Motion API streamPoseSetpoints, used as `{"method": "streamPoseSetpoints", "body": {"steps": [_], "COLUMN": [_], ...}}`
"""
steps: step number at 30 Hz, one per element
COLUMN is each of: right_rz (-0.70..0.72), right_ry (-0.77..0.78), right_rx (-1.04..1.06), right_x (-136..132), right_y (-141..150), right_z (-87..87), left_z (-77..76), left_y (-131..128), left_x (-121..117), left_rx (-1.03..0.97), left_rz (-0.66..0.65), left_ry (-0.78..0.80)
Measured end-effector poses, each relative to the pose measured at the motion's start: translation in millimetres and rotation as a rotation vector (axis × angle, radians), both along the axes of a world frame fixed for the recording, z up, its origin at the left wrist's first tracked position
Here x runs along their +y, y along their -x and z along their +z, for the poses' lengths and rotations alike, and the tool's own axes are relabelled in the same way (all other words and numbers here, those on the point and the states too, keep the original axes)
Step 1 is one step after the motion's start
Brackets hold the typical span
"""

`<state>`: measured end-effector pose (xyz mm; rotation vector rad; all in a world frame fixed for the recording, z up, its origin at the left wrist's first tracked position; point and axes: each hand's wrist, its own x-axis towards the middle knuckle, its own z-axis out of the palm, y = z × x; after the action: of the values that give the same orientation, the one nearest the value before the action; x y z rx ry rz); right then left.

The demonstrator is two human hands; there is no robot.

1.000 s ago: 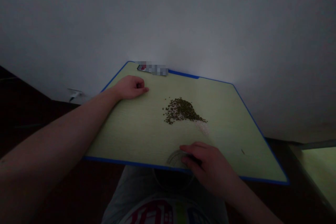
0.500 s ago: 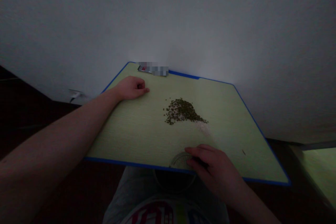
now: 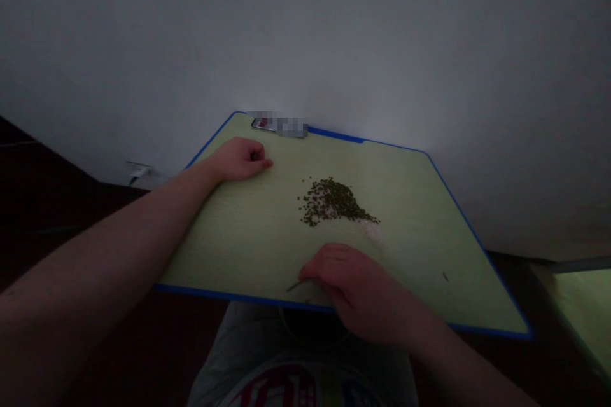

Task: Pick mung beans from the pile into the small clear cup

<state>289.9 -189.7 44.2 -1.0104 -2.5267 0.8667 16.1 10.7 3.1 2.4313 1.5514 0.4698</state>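
Note:
My left hand [image 3: 241, 159] rests on the far left of the pale green table [image 3: 238, 235], fingers curled into a loose fist with nothing seen in it. My right hand [image 3: 353, 283] lies near the table's front edge, fingers closed. A thin pointed stick [image 3: 296, 284] pokes out to the left from its fingertips. A pile of small dark green beans [image 3: 331, 200] lies mid-table, just beyond the right hand, with a patch of pale grains [image 3: 370, 229] at its right end. A clear round container [image 3: 310, 324] shows faintly below the front edge, mostly hidden by the right hand.
The table has a blue rim and stands against a white wall. A flat dark device [image 3: 279, 125] lies at its back edge. One stray speck [image 3: 445, 276] sits toward the right. A second green surface [image 3: 585, 311] shows at far right. The room is dim.
My right hand has slid left and a little forward along the front edge, covering the clear container's rim. The thin stick's tip now shows at its fingers. The left hand has stayed put.

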Motion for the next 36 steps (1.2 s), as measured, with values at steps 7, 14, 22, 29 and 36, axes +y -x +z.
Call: {"method": "streamPoseSetpoints", "body": {"steps": [7,14,22,29,36], "right_rz": [0.049,-0.023,-0.081,-0.217,-0.243], "right_ry": [0.047,0.076,0.084,-0.054,-0.689], "right_rx": [-0.059,-0.054,-0.015,0.025,-0.104], "right_x": [-4.6,-17.8,-32.3,-30.4,-31.9], "right_y": [-0.1,-17.0,-34.7,-44.3,-12.4], "right_z": [-5.2,-4.8,-4.6,-10.8,-40.9], "left_z": [-0.6,1.2,2.1,1.4,-1.0], "left_y": [-0.2,-1.0,-0.8,-0.6,0.3], "left_x": [0.1,-0.6,-1.7,-1.1,0.6], "left_rx": [-0.016,0.003,0.014,-0.020,-0.007], "left_rz": [-0.001,0.008,0.015,-0.003,0.007], "left_ry": [-0.007,-0.005,0.014,-0.002,-0.001]}}
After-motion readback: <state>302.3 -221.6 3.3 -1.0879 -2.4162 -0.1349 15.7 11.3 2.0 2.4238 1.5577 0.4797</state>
